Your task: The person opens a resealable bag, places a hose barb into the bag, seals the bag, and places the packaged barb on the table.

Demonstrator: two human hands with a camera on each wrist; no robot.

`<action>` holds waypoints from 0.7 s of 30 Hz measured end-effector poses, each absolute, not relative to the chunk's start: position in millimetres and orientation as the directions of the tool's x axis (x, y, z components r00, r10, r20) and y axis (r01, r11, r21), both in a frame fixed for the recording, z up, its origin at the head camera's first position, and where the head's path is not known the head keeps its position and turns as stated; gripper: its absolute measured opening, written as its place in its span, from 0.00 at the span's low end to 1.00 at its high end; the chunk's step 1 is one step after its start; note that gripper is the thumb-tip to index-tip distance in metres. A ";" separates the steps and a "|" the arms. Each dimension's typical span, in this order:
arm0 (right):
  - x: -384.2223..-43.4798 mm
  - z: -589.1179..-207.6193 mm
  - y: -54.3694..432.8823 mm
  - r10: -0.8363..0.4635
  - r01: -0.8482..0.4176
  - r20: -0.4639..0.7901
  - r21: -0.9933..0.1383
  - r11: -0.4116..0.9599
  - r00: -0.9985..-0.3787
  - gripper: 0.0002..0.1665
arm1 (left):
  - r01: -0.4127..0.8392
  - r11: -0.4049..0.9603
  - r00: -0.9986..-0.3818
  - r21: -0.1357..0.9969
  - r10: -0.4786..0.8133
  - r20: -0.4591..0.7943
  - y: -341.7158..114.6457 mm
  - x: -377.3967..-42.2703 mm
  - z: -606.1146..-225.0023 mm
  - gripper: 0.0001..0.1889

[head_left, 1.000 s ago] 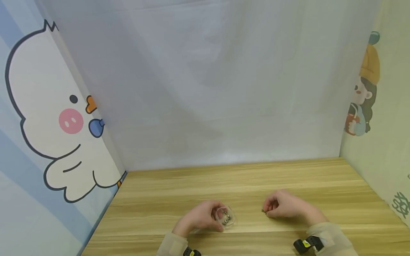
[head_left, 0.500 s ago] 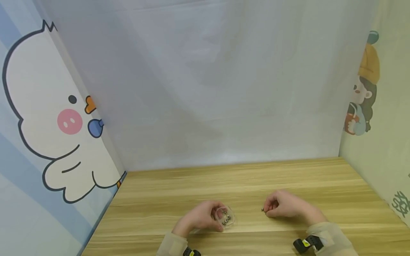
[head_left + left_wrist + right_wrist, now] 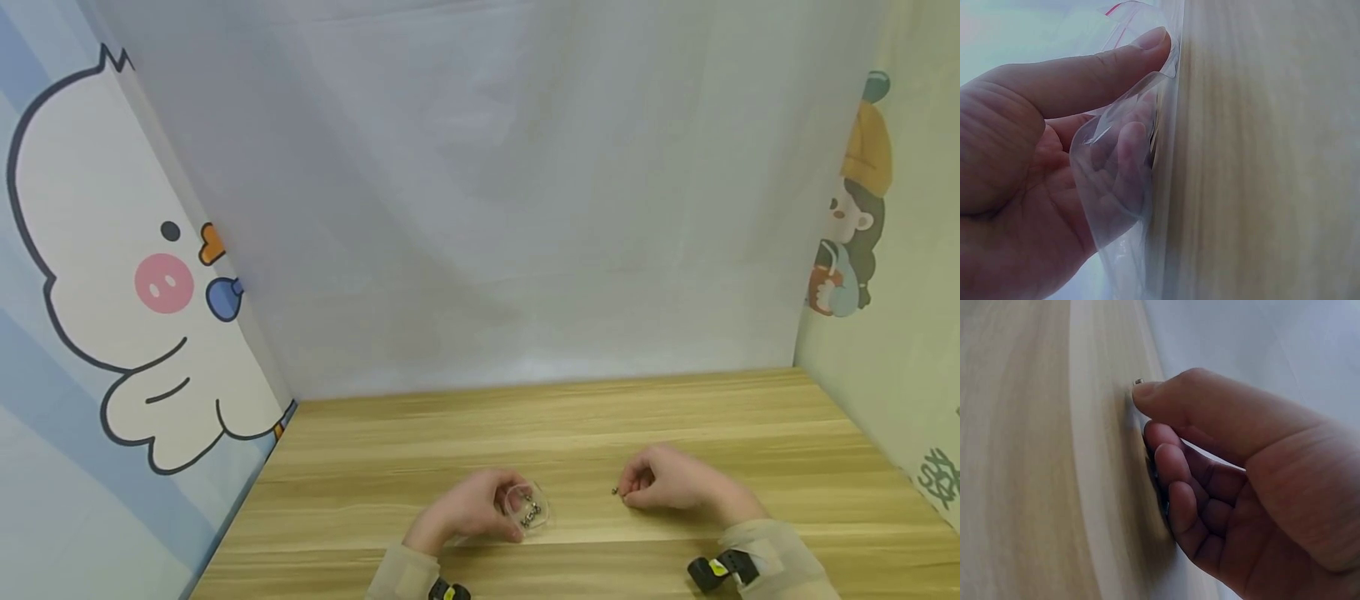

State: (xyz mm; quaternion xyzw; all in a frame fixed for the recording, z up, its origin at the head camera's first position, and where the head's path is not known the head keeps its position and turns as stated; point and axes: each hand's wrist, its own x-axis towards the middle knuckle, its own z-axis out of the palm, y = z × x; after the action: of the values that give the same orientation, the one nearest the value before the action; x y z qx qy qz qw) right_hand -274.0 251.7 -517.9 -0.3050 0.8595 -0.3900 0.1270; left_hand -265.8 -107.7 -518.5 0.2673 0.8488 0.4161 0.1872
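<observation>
My left hand (image 3: 476, 504) grips a clear plastic zip bag (image 3: 1094, 187), which has a red line along its top. Its thumb and fingers spread the bag's mouth into a round opening. Several small shiny metal pieces (image 3: 531, 517) lie in the bag; their exact kind is too small to tell. On the table to the right, my right hand (image 3: 667, 482) has its fingers curled and its thumb tip low against the wood. A small metal piece (image 3: 1139, 381) shows at the thumb tip, apparently pinched there, with the index fingertip hidden. In the head view, a metal piece (image 3: 615, 491) shows beside the fingertips.
The wooden table (image 3: 420, 433) runs back to a grey-white cloth (image 3: 510, 250). A printed cloth with a white cartoon bird (image 3: 97, 217) hangs at the left, and a pale printed cloth (image 3: 900, 350) at the right. Both wrists wear black-strapped cameras.
Both hands stay in nearly the same place. One metal piece visible earlier by the right thumb no longer shows in the head view.
</observation>
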 end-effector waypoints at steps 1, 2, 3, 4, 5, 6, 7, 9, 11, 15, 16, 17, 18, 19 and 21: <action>-273.8 -517.4 251.7 -0.623 -0.424 0.019 -0.750 0.508 -0.782 0.03 | 0.302 0.511 -0.787 0.805 0.610 -0.093 -107.6 -265.8 -518.3 0.30; -273.5 -516.9 251.6 -0.624 -0.421 0.019 -0.754 0.504 -0.781 0.03 | 0.300 0.514 -0.787 0.804 0.609 -0.096 -107.5 -265.9 -518.2 0.30; -273.3 -516.5 251.5 -0.621 -0.416 0.015 -0.756 0.505 -0.783 0.03 | 0.301 0.513 -0.787 0.804 0.610 -0.095 -107.4 -265.9 -518.0 0.30; -273.2 -516.3 251.4 -0.619 -0.412 0.012 -0.757 0.507 -0.785 0.03 | 0.300 0.513 -0.786 0.804 0.610 -0.096 -107.3 -265.9 -517.6 0.30; -273.0 -515.8 251.3 -0.616 -0.408 0.009 -0.756 0.512 -0.788 0.04 | 0.298 0.514 -0.787 0.804 0.610 -0.098 -107.2 -266.0 -517.6 0.30; -272.9 -515.4 251.2 -0.615 -0.407 0.009 -0.757 0.511 -0.789 0.04 | 0.295 0.512 -0.787 0.807 0.609 -0.099 -107.2 -266.0 -517.3 0.30; -272.9 -515.0 251.1 -0.613 -0.408 0.010 -0.754 0.514 -0.790 0.04 | 0.291 0.512 -0.788 0.808 0.608 -0.101 -107.2 -266.0 -517.1 0.30; -273.1 -514.4 251.0 -0.607 -0.407 0.007 -0.748 0.524 -0.795 0.04 | 0.285 0.510 -0.789 0.812 0.606 -0.103 -107.3 -265.9 -516.6 0.30; -273.2 -513.8 251.0 -0.605 -0.408 0.004 -0.743 0.531 -0.796 0.04 | 0.284 0.508 -0.790 0.813 0.605 -0.102 -107.5 -265.8 -516.9 0.29; -273.3 -514.3 250.9 -0.599 -0.401 -0.002 -0.740 0.539 -0.801 0.03 | 0.286 0.512 -0.791 0.810 0.604 -0.102 -107.7 -265.1 -517.7 0.29; -273.3 -514.5 250.8 -0.597 -0.398 -0.004 -0.741 0.541 -0.802 0.03 | 0.287 0.514 -0.791 0.808 0.603 -0.103 -107.7 -265.0 -517.9 0.29; -273.3 -514.7 250.8 -0.595 -0.395 -0.006 -0.743 0.541 -0.804 0.04 | 0.286 0.515 -0.791 0.808 0.603 -0.104 -107.6 -264.9 -517.9 0.29; -273.2 -514.7 250.9 -0.592 -0.392 -0.006 -0.743 0.541 -0.806 0.04 | 0.287 0.518 -0.791 0.806 0.602 -0.105 -107.4 -264.9 -517.9 0.30; -273.2 -514.8 251.0 -0.590 -0.389 -0.007 -0.746 0.541 -0.807 0.04 | 0.287 0.520 -0.792 0.805 0.601 -0.106 -107.3 -264.7 -517.7 0.30; -273.0 -514.4 250.8 -0.587 -0.384 -0.007 -0.749 0.540 -0.810 0.05 | 0.292 0.521 -0.791 0.802 0.603 -0.104 -107.1 -264.7 -517.3 0.30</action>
State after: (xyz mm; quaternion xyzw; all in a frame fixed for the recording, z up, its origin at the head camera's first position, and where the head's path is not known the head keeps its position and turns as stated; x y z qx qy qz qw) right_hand -273.0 250.8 -514.4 -0.2797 0.8679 -0.3895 0.1298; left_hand -264.7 -107.1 -517.3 0.2626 0.8514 0.4131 0.1883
